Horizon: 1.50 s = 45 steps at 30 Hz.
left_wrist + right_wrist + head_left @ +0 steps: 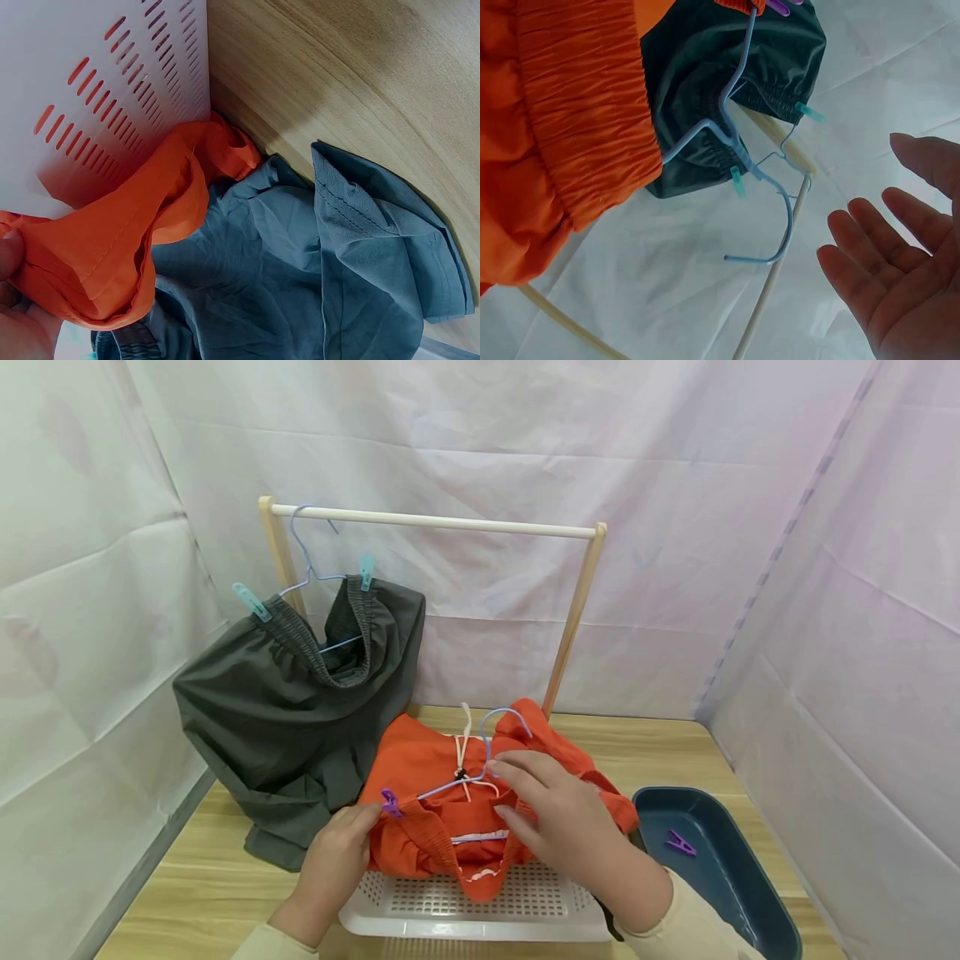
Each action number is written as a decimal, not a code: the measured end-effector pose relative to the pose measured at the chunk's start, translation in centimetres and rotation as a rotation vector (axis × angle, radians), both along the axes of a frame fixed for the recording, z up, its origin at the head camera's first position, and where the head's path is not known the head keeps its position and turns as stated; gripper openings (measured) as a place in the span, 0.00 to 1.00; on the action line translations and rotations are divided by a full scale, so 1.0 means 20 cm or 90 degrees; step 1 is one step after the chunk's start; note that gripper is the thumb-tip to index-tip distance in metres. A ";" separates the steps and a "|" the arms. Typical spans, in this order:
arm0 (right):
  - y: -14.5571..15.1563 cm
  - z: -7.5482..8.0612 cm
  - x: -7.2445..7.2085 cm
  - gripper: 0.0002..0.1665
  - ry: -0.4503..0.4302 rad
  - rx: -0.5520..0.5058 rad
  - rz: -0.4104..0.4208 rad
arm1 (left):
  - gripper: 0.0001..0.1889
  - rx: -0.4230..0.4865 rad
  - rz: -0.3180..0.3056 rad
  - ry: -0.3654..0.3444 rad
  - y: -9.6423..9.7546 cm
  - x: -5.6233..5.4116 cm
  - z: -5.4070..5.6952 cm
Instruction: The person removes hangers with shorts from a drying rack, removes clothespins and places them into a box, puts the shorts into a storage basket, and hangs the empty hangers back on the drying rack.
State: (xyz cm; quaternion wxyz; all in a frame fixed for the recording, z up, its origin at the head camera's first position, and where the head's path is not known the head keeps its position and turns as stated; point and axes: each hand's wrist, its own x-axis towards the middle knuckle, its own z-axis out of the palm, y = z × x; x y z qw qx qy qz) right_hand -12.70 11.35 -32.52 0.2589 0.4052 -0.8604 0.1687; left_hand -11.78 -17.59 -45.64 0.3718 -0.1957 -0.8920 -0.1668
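Orange shorts (pixel 427 839) with an elastic waistband and a pale drawstring (pixel 461 760) lie over a white perforated basket (pixel 480 927). A blue wire hanger (pixel 489 747) runs through the waistband, its hook pointing up and to the right. At the waistband's left side sits a purple clothespin (pixel 390 802). My left hand (pixel 335 856) pinches the orange fabric just below that clothespin, thumb on top in the left wrist view. Close by the hanger's hook, on the right, is my right hand (pixel 558 818), its fingers spread and relaxed; the right wrist view shows the palm with nothing in it.
A wooden rack (pixel 435 521) stands at the back. From its left end hang dark grey shorts (pixel 300 718) on another blue hanger (pixel 303 552), with two light-blue clothespins (pixel 251 602) at the waistband. A dark blue tray (pixel 720 860) at right holds one purple clothespin (pixel 681 842).
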 end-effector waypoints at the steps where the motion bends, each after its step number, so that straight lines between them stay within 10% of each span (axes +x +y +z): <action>1: -0.01 0.00 0.00 0.32 -0.004 0.000 0.005 | 0.23 0.000 0.001 -0.002 0.00 0.00 0.00; 45: -0.39 -0.10 -0.08 0.27 -0.139 0.091 0.022 | 0.25 0.005 0.009 -0.023 0.00 0.00 -0.01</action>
